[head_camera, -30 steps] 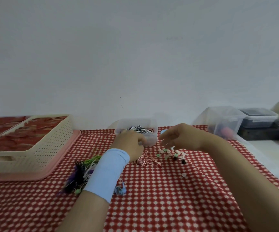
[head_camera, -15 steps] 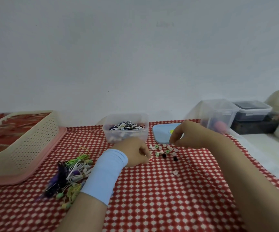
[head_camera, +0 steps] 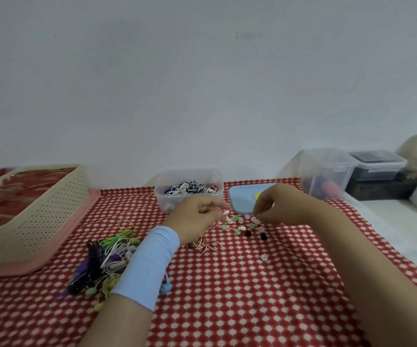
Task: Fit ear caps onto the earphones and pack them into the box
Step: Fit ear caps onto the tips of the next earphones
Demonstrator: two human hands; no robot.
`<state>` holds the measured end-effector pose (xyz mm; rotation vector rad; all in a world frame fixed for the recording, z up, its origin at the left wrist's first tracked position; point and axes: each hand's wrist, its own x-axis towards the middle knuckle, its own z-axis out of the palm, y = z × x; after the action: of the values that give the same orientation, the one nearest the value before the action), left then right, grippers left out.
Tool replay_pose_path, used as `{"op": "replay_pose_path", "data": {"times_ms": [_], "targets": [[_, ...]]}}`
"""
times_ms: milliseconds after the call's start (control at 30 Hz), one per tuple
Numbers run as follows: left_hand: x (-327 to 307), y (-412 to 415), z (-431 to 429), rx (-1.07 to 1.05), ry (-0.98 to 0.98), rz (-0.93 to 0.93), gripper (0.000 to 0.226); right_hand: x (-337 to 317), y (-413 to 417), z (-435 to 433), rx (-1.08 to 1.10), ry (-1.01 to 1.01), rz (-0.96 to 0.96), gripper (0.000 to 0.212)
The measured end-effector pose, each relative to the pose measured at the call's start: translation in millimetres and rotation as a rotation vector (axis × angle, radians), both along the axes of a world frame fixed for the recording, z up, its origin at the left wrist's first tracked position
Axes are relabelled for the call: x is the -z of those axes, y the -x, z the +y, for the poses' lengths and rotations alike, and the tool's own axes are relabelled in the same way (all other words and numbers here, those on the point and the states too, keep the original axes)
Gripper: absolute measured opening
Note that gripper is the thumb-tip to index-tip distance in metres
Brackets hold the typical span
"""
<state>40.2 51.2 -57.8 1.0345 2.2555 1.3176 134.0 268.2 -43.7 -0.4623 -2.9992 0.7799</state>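
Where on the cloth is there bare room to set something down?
Bare cloth lies nearer the viewer than the lone cap. Crowded: the ear caps between left hand and right hand, the earphone heap beside the basket.

two hands, three clear tubs, one blue lid, one basket

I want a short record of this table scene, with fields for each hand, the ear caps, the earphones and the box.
left hand: holds a pink earphone, its cable hanging onto the cloth
right hand: fingertips curled down over the ear caps; whether it holds one cannot be seen
ear caps: loose on the cloth between the hands; white, green, black
clear box: open, behind the left hand, earphones inside
blue lid: flat, right of the box
earphone pile: left of the left forearm
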Motion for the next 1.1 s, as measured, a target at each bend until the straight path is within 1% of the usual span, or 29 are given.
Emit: {"op": "replay_pose_path", "data": {"times_ms": [67,200,333,400,467,600,800,967,1100], "targets": [[-2,0,-1,-0.014,-0.040,-0.034,0.018,-4,-1,-5,0.003,0.125,0.111,0.016],[-2,4,-4,-0.025,-0.121,-0.096,0.016,-11,1,-22,-0.015,0.529,0.267,0.011],[-1,4,-4,-0.060,-0.179,-0.176,0.018,-9,5,-35,-0.064,0.879,0.271,0.013],[0,4,-4,-0.050,-0.205,-0.239,0.018,-7,7,-40,-0.092,0.977,0.250,0.014],[2,4,-3,-0.045,-0.224,-0.266,0.019,-5,9,-44,-0.102,1.000,0.233,0.014],[2,1,-3,-0.047,-0.244,-0.257,0.020,-2,9,-44,-0.113,0.983,0.226,0.017],[3,1,-3,-0.045,-0.263,-0.253,0.018,-1,9,-41,-0.112,0.883,0.226,0.015],[3,1,-3,-0.060,-0.252,-0.215,0.017,-2,10,-41,-0.097,0.920,0.208,0.013],[2,1,-3,-0.053,-0.200,-0.136,0.016,0,10,-42,-0.089,0.963,0.168,0.013]]}}
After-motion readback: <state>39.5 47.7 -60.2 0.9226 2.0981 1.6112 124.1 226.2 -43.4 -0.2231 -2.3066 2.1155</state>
